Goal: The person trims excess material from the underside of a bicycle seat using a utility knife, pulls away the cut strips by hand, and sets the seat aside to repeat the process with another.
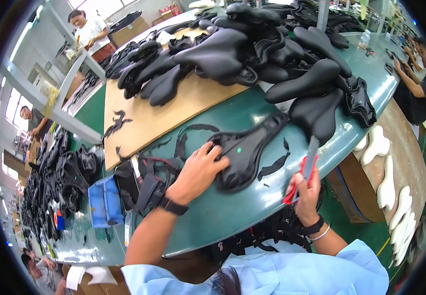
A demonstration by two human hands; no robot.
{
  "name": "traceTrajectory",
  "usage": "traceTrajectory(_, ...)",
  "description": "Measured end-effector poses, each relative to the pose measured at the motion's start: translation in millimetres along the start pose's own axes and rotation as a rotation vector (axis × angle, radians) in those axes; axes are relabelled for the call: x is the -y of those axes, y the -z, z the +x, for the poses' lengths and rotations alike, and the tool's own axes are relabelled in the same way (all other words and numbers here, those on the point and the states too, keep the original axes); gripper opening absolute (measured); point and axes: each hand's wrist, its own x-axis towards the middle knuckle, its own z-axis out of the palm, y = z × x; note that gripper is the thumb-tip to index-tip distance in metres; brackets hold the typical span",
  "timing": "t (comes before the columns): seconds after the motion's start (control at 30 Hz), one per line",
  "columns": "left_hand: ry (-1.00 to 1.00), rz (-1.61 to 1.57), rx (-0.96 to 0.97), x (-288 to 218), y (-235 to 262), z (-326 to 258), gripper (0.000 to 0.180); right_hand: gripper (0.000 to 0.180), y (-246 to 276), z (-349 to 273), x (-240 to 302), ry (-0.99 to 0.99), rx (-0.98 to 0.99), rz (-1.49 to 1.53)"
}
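A black bicycle saddle lies upside down on the green table in front of me. My left hand presses on its wide rear end, fingers spread over the edge. My right hand is to the right of the saddle, closed around red-handled scissors whose grey blades point up and away. Black trimmed strips lie on the table between the saddle and the scissors.
A big heap of black saddles fills the far table, partly on a brown board. More black scraps and a blue tray sit left. White foam saddle shapes lie on a lower shelf right. Other people work around the table.
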Motion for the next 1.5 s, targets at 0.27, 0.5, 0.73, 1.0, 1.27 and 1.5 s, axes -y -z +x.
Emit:
traceTrajectory(0.27, 0.197, -0.037, -0.079, -47, 5, -106, 0.033, 0.038, 8, -14, 52, -0.103, 0.429, -0.744)
traceTrajectory(0.5, 0.682, -0.408, -0.633, -123, -33, -66, 0.023, 0.037, -10, -51, 56, -0.195, 0.474, -0.774)
traceTrajectory(0.73, 0.846, -0.463, -0.616, -127, -44, -53, 0.017, 0.044, -26, -36, 61, 0.194, 0.633, -0.887)
traceTrajectory(1.0, 0.791, -0.631, -0.719, -124, -49, -59, 0.012, 0.048, -59, -1, 62, 0.164, 1.004, -1.047)
traceTrajectory(1.27, 0.635, -0.829, -0.741, -115, -46, -68, 0.015, 0.068, -35, -26, 103, 0.244, 1.140, -1.457)
traceTrajectory(1.5, 0.620, -1.501, -1.033, -123, -53, -72, 0.010, 0.070, -22, -84, 117, 0.245, 0.970, -1.593)
